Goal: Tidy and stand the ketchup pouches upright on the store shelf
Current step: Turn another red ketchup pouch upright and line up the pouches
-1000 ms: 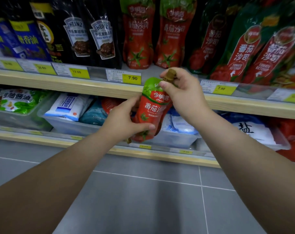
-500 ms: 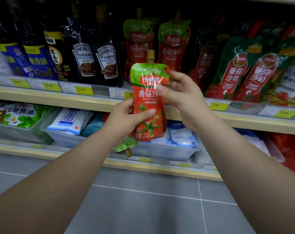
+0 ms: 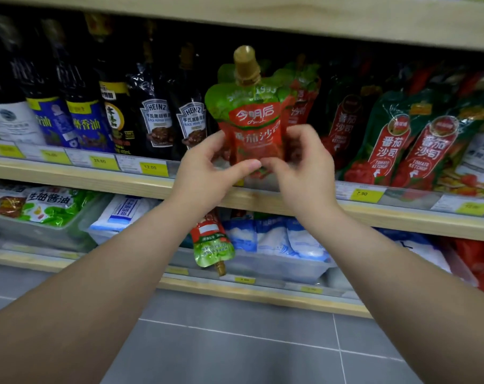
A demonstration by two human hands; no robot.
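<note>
Head view: I hold ketchup pouch (image 3: 253, 126) upright, long axis 12-to-6, cap at 12, left hand (image 3: 207, 173) and right hand (image 3: 304, 167) fingers pinching its base equally near, shelf (image 3: 77, 176) slot just behind at 12.

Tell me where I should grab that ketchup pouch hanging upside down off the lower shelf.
Grip the upside-down pouch across its red upper body, just under the shelf edge, coming from the front. It hangs cap down, green end lowest, so its flat face is towards you. Both hands are busy: the left hand and right hand hold the upright pouch.
</note>
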